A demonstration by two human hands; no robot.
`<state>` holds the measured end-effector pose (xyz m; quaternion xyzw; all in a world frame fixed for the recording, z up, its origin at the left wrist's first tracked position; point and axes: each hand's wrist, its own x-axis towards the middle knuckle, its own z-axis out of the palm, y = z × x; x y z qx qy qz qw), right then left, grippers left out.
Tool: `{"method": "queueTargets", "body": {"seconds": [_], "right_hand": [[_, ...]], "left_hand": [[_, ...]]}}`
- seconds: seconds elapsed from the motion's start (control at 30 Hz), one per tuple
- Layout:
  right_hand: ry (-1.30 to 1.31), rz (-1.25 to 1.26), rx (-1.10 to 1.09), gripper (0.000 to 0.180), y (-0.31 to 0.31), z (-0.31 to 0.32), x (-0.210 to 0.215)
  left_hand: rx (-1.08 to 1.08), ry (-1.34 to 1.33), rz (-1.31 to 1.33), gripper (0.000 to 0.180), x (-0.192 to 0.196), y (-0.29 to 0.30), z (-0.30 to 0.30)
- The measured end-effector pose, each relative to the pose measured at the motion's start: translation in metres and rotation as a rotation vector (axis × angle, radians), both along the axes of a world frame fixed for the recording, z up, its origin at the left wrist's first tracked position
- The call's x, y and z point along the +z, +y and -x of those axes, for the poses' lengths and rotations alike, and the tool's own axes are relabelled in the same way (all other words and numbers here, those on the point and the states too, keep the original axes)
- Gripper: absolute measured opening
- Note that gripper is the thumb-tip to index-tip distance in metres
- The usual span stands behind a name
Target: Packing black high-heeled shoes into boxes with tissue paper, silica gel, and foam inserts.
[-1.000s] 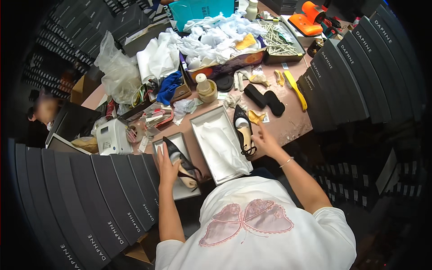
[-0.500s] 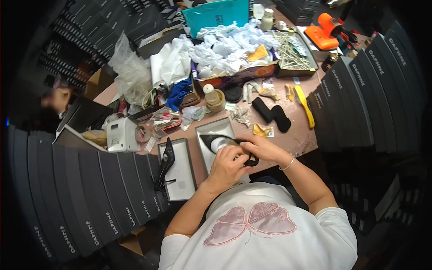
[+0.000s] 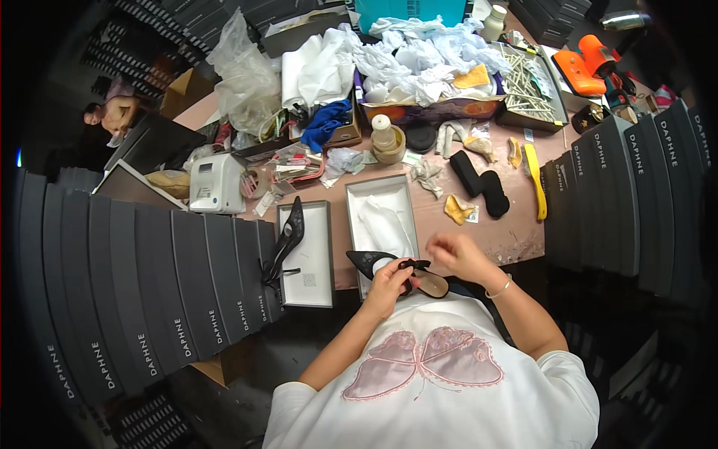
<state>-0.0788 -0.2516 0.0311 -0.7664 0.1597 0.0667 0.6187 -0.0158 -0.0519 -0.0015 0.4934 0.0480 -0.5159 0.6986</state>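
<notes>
My left hand (image 3: 385, 289) is closed around a black pointed-toe shoe (image 3: 362, 259) with a dark strap or bow and a beige insole, held just over the near end of an open grey shoebox (image 3: 410, 202). White tissue paper (image 3: 385, 226) lies inside that box. Just right of the shoe and apart from it is my right hand (image 3: 462, 258), its fingers curled in and slightly blurred; whether anything small is between them is hidden. Another black slingback shoe (image 3: 288, 236) with a thin heel rests along the left side of a second grey box part (image 3: 318, 258).
Stacks of dark shoeboxes (image 3: 161, 277) stand on the left, with more shoeboxes (image 3: 591, 187) at right. Behind are a glue bottle (image 3: 386, 138), black pads (image 3: 479, 183), a yellow-handled tool (image 3: 535, 179), a white label printer (image 3: 215, 185) and a tissue-filled carton (image 3: 426, 111). Another person (image 3: 120, 112) sits far left.
My right hand has come off the shoe and lifted to the right. The left hand has brought the shoe closer to my body, uncovering the tissue in the box. The whole view has shifted.
</notes>
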Motion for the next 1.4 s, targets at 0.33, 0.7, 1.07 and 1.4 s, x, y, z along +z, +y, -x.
{"method": "queueTargets", "body": {"seconds": [0.33,0.7,1.07,1.4], "right_hand": [[-0.043,-0.381,-0.418,0.017,0.070,0.023,-0.036],[-0.031,-0.642,-0.634,0.009,0.050,0.034,-0.023],[-0.038,-0.358,-0.478,0.005,0.061,0.034,-0.027],[-0.101,-0.414,-0.718,0.003,0.052,0.038,-0.021]], "left_hand": [[-0.259,-0.533,-0.212,0.028,0.002,-0.005,-0.027],[-0.306,0.363,0.188,0.016,0.028,-0.002,-0.072],[-0.064,0.342,0.185,0.016,0.020,0.000,-0.046],[-0.763,-0.419,-0.034,0.026,0.069,0.015,-0.057]]}}
